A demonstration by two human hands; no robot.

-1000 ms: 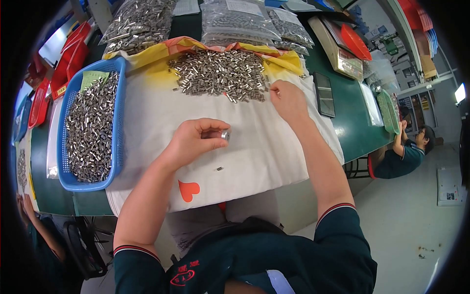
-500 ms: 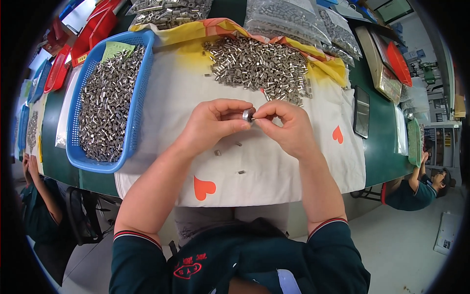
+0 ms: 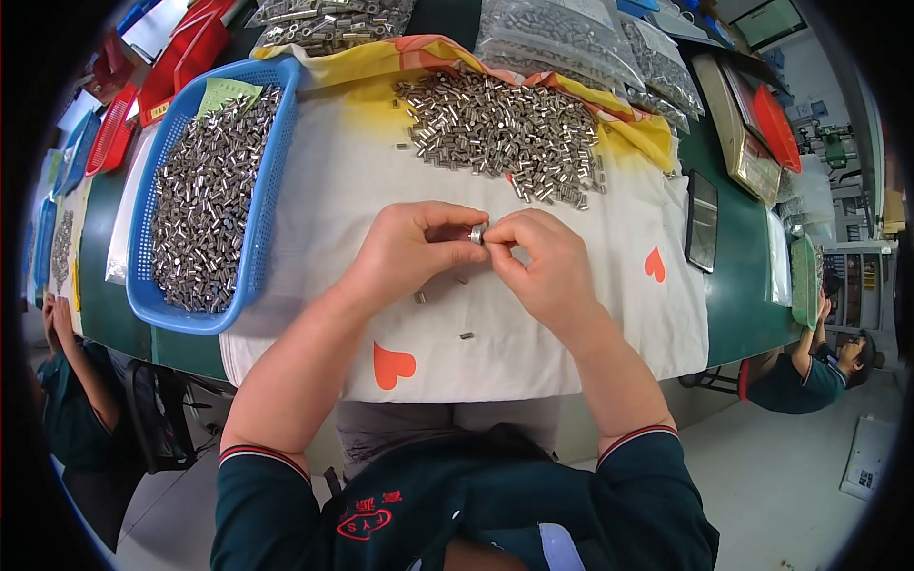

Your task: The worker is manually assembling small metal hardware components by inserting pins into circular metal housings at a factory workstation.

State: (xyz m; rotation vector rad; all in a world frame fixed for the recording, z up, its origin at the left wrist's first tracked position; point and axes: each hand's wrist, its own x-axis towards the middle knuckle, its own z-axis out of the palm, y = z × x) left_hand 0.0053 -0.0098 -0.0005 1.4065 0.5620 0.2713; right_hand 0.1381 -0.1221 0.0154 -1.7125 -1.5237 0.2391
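Between its thumb and fingers my left hand (image 3: 414, 246) holds a short round metal piece (image 3: 477, 232), silvery on its rim. My right hand (image 3: 541, 257) is closed in a pinch against the right side of that piece. Whatever lies between its fingertips is hidden. Below the hands, a few small metal cylinders lie loose on the white cloth (image 3: 319, 238), one cylinder (image 3: 466, 335) nearest to me. Beyond my hands spreads a heap of similar small metal cylinders (image 3: 505, 128).
A blue perforated basket (image 3: 262, 205) full of small metal parts stands at the left. Bags of metal parts (image 3: 562, 38) line the back. A dark phone (image 3: 702, 221) lies at the right. Red trays (image 3: 112, 130) are at far left. Other people sit at both sides.
My right hand has moved slightly left, its fingertips now close against the round metal piece. That piece has turned in my left hand, its dark side no longer showing.
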